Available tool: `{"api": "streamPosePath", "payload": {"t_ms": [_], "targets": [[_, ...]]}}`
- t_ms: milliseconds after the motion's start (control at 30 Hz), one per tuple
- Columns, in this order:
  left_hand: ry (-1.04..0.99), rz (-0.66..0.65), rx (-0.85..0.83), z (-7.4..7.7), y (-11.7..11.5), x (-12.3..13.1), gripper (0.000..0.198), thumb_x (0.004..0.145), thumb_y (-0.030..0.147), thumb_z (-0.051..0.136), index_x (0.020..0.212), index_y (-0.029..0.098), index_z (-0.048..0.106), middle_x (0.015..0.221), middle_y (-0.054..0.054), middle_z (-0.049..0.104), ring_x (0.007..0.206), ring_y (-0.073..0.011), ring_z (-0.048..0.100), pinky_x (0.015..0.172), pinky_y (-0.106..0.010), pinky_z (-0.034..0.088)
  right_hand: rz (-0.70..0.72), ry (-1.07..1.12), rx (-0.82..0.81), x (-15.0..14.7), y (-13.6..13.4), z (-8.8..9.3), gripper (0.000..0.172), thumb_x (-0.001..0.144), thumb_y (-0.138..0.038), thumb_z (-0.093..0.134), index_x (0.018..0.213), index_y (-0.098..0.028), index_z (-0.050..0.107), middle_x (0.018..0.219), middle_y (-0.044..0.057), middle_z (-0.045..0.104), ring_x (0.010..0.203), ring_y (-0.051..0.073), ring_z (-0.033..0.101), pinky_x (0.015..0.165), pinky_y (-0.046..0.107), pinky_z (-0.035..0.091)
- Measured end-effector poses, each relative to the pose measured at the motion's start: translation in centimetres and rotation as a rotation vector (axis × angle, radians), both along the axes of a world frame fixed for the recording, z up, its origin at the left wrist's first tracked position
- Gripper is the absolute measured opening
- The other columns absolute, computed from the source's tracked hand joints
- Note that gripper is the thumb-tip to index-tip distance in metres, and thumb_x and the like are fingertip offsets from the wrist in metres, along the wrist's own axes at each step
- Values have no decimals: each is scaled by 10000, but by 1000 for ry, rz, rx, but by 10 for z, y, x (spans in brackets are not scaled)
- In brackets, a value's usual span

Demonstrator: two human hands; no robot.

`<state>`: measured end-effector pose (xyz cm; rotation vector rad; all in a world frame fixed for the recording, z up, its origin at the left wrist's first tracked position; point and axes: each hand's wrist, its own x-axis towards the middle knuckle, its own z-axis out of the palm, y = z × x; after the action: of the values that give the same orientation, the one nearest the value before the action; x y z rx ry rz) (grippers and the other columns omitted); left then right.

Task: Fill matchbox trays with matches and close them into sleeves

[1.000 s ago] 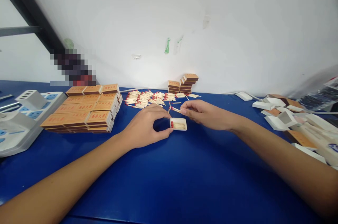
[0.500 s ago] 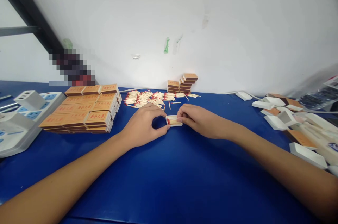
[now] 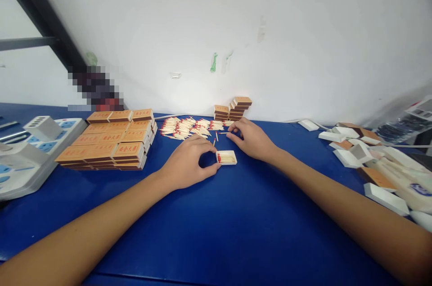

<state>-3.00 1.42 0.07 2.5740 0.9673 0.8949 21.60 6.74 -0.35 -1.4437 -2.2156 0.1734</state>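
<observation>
The blue bench [image 3: 216,232] fills the lower view and ends at a white wall. On its left side lies a wide box stack [image 3: 111,140] of orange matchboxes, and further left a power strip [image 3: 30,151]. At the right edge there are scattered white trays [image 3: 351,151] and box sleeves. Near the wall, in the middle, a match pile [image 3: 189,126] is spread out, with a small stack [image 3: 234,108] of boxes just beside its right end.

The left hand [image 3: 187,162] rests on the bench with fingers curled. Its thumb and forefinger pinch the left end of the tray [image 3: 226,158], a small open tray with matches inside. The tray lies flat, just right of this hand, and its long axis runs left to right. The red heads point to the left hand.

The right hand [image 3: 251,140] is palm down beyond the tray, not touching it, and is the nearer hand to the pile. Its fingertips touch a loose match [image 3: 222,133] at the right end of the pile. I cannot tell if it grips anything.
</observation>
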Motion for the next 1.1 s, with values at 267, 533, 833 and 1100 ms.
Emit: {"api": "streamPosePath", "payload": {"t_ms": [267, 533, 833, 1100], "targets": [[24, 4, 23, 1, -3, 2, 171, 892, 312, 750, 1029, 209, 740, 1024, -68, 757, 1043, -269, 667, 988, -452, 534, -124, 1, -83, -29, -4, 6, 233, 973, -332, 611, 778, -206, 623, 843, 62, 718, 776, 198, 607, 692, 327, 387], [43, -3, 17, 2, -2, 3, 165, 893, 298, 749, 1024, 199, 732, 1045, -72, 763, 1062, -272, 664, 1008, -457, 527, -78, 28, -147, -31, 1, 7, 231, 929, -388, 704, 797, -202, 664, 813, 40, 725, 733, 179, 610, 649, 308, 378], [53, 60, 51, 3, -1, -2, 148, 897, 317, 736, 1008, 219, 731, 1017, -62, 762, 1034, -279, 671, 963, -464, 537, 81, 22, -199, -5, -18, 24, 211, 982, -378, 612, 865, -205, 639, 857, 47, 672, 776, 196, 577, 703, 319, 399], [78, 68, 50, 2, -1, -2, 175, 905, 319, 724, 1025, 192, 724, 1002, -71, 754, 1029, -280, 658, 960, -468, 535, 308, -66, -234, -13, -42, 31, 135, 994, -276, 542, 893, -212, 605, 961, 67, 635, 867, 203, 571, 762, 321, 412]]}}
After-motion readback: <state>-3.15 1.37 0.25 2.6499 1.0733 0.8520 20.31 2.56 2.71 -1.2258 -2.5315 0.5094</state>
